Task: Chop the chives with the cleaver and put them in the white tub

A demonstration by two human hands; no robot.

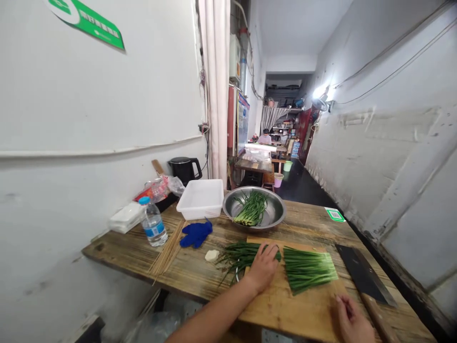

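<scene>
Wooden table (193, 272), greens (309, 269), QR label (334, 215)

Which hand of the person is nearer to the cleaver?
Right: the right hand is just beside the handle of the cleaver. The left hand is farther away, on green stalks.

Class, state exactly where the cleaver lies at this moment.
In the head view, the cleaver lies at the right on the wooden table, just right of the cutting board, its handle close beside the person's right hand.
</scene>
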